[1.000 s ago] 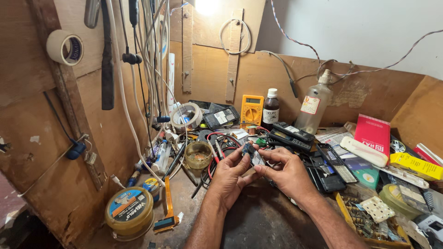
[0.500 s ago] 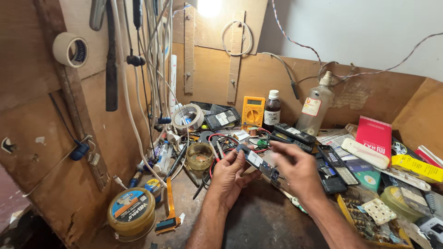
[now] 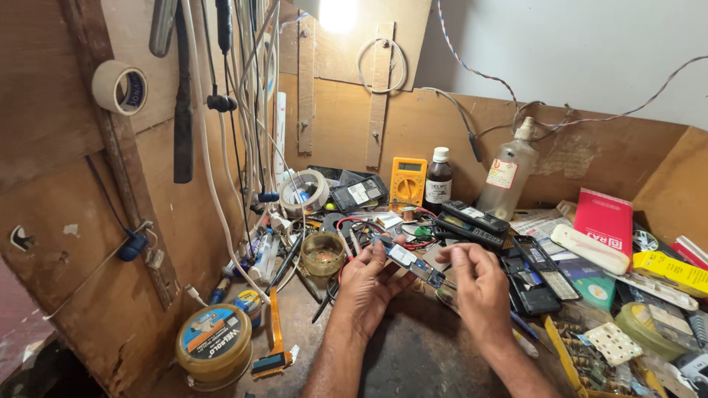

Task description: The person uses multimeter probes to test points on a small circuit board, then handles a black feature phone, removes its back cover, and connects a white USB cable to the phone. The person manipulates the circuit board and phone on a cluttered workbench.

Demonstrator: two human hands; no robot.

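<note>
A narrow blue circuit board (image 3: pixel 408 261) with small metal parts lies across the fingers of my left hand (image 3: pixel 366 289), which grips it from below. My right hand (image 3: pixel 476 286) is just to the right of the board, its fingers bent and pinched near the board's right end; whether it holds a small tool is unclear. Both hands hover over the dark bench top (image 3: pixel 413 354), in front of a tangle of red and black wires (image 3: pixel 354 230).
A yellow multimeter (image 3: pixel 407 183), a dark bottle (image 3: pixel 438 180) and a clear plastic bottle (image 3: pixel 507 175) stand at the back. Dismantled phones (image 3: pixel 532 274) lie to the right. A small tin (image 3: pixel 322 253), a round can (image 3: pixel 214 345) and hanging cables (image 3: pixel 243 110) fill the left.
The circuit board has shifted from between both hands into my left hand. My right hand has drawn a little to the right, off the board.
</note>
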